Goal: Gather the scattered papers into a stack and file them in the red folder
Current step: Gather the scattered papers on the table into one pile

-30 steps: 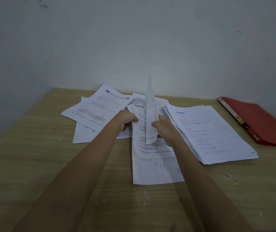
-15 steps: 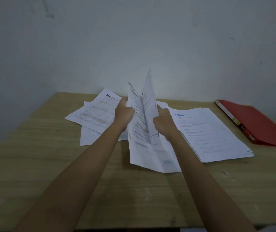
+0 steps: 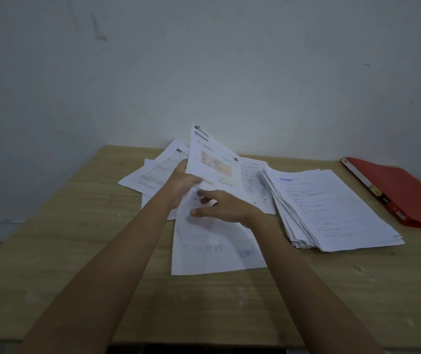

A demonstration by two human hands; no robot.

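The wooden table [image 3: 76, 251] met a pale wall [image 3: 204, 72]. The left hand [image 3: 182, 183] gripped a sheet [image 3: 212, 159]; the right hand [image 3: 223, 206] lay flat on papers [image 3: 217, 246].

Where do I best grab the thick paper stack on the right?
Likely the near short edge of the paper stack, coming from the table's front: it lies flat, and its left long edge is fanned, so sheets there could slip.

Folder [image 3: 406, 190]: red, with yellow and black labels on the spine. Stack [image 3: 332, 208]: white, dark print, blue heading on top. Lifted sheet [image 3: 212, 159]: white, pale orange bands. Table [image 3: 51, 251]: light tan wood grain. Wall [image 3: 204, 60]: pale grey, faint scuffs.
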